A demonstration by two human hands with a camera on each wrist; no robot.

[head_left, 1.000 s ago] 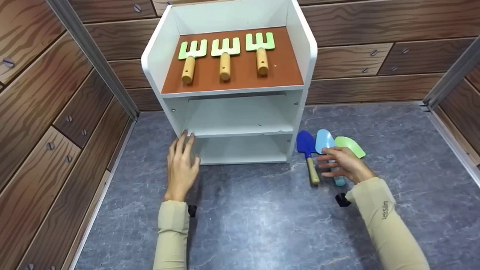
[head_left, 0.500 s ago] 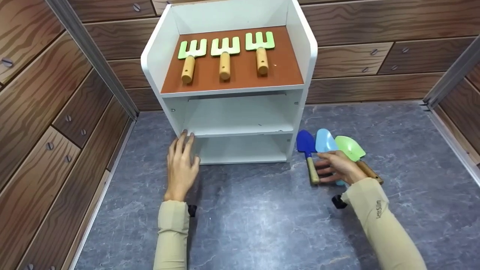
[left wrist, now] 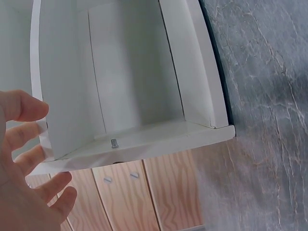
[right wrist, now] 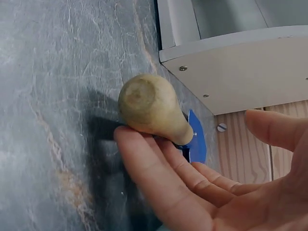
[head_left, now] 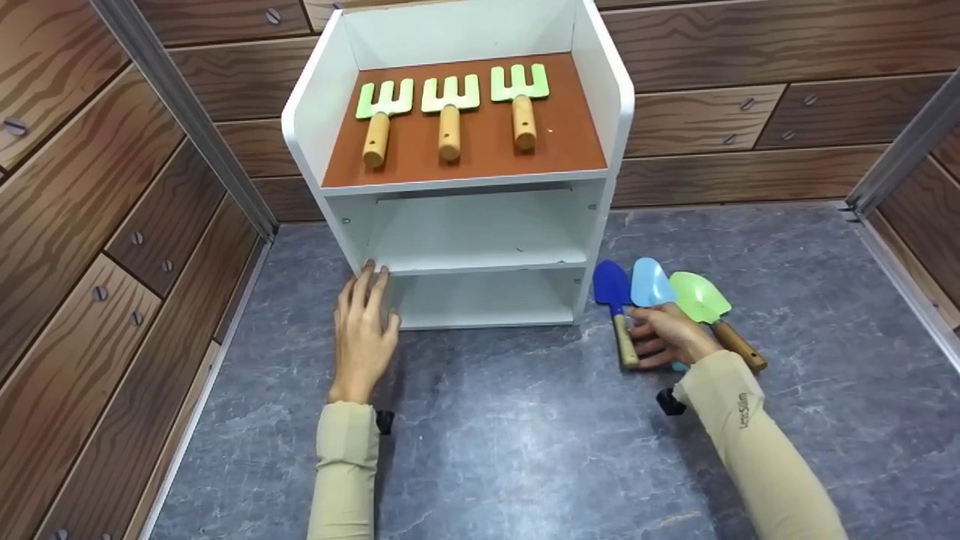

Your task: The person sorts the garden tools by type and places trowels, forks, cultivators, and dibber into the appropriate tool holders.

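My left hand (head_left: 361,341) rests with spread fingers at the left front edge of a white shelf unit (head_left: 606,90); the left wrist view shows its fingers around the shelf board's corner (left wrist: 41,137). My right hand (head_left: 673,336) is beside a dark blue garden trowel (head_left: 612,285) on the floor. In the right wrist view its extended fingertips touch the trowel's wooden handle (right wrist: 149,103), with the thumb held well apart. Beneath the right hand lies a light blue trowel (head_left: 649,282), its handle mostly hidden. A green trowel (head_left: 699,297) with a brown handle lies to its right.
Three green hand forks, the left fork (head_left: 377,139), middle fork (head_left: 449,131) and right fork (head_left: 523,121), lie on the unit's brown top. Two white shelves are below. Wood-patterned walls (head_left: 750,60) enclose the grey marbled floor (head_left: 495,442).
My right hand has moved left and slightly down, from over the light blue and green trowels to the dark blue trowel's handle. The green trowel's handle is now uncovered. The left hand stays still.
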